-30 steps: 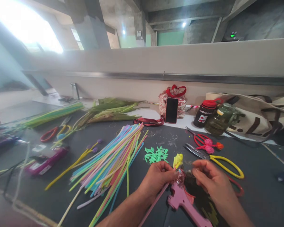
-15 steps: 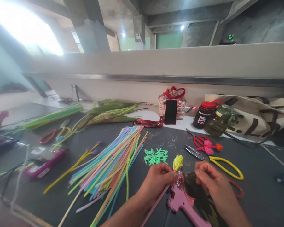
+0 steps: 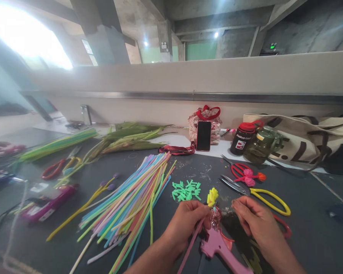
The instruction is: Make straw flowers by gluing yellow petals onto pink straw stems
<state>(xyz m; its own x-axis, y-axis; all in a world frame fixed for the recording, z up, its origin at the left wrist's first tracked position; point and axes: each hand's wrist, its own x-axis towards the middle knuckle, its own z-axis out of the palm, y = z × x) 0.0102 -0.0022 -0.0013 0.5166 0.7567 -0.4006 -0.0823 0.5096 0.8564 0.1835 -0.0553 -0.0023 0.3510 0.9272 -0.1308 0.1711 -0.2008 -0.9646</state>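
My left hand [image 3: 185, 219] is closed in a pinch on a pink pipe cleaner [image 3: 191, 245], whose long end hangs toward me. Just right of it lies a pink hot glue gun [image 3: 224, 249], its nozzle end wrapped in something shiny. Beyond the fingertips is a small heap of short yellow pipe cleaner pieces [image 3: 212, 197]. My right hand [image 3: 255, 219] is raised right of the glue gun, thumb and fingers pressed together; anything between them is too small to make out. Short green pipe cleaner pieces [image 3: 186, 191] lie beyond my left hand.
A bundle of long coloured pipe cleaners [image 3: 128, 201] spreads to the left. Yellow-handled scissors [image 3: 270, 198] and red-handled scissors [image 3: 240, 169] lie right. A phone [image 3: 203, 136], a black bottle [image 3: 242, 139] and a green jug [image 3: 261, 144] stand behind. A purple glue gun [image 3: 50, 203] is far left.
The view has shifted slightly. The pink pipe cleaner in my left hand is held a little more upright. My right hand stays pinched in nearly the same place.
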